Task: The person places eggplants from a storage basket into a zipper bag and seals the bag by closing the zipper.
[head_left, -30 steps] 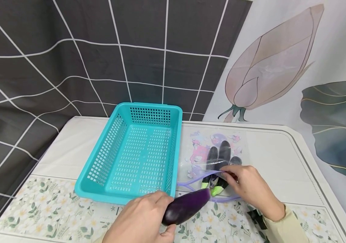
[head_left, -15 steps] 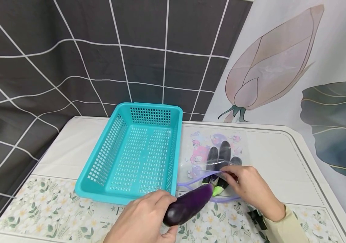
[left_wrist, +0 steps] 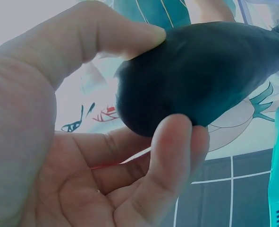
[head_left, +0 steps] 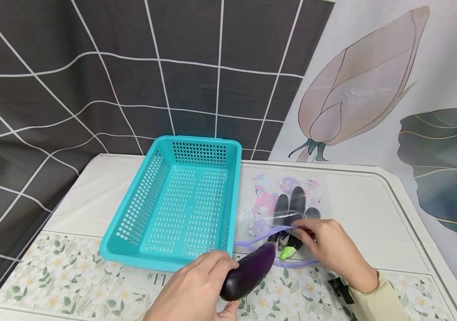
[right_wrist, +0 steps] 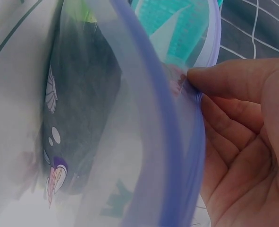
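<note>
My left hand (head_left: 198,285) grips a dark purple eggplant (head_left: 250,273) by its rounded lower end. In the left wrist view, thumb and fingers press on opposite sides of that eggplant (left_wrist: 186,75). Its narrower end points at the mouth of a clear zip bag (head_left: 260,191) printed with pink and purple figures. Between thumb and fingers my right hand (head_left: 330,249) pinches the bag's purple zip edge (right_wrist: 165,94), holding the mouth apart. Several more eggplants (head_left: 297,203) lie inside the bag, one showing a bright green cap at the opening. My right hand partly covers them.
A turquoise plastic basket (head_left: 235,200) with perforated walls stands directly left of the bag. Both are on a table with a white and flower-print cover (head_left: 72,276). Behind rises a dark hanging with white grid lines (head_left: 188,89).
My left hand has shifted slightly to the right, and the held eggplant has turned to a steeper angle. My right hand stays put on the bag's edge.
</note>
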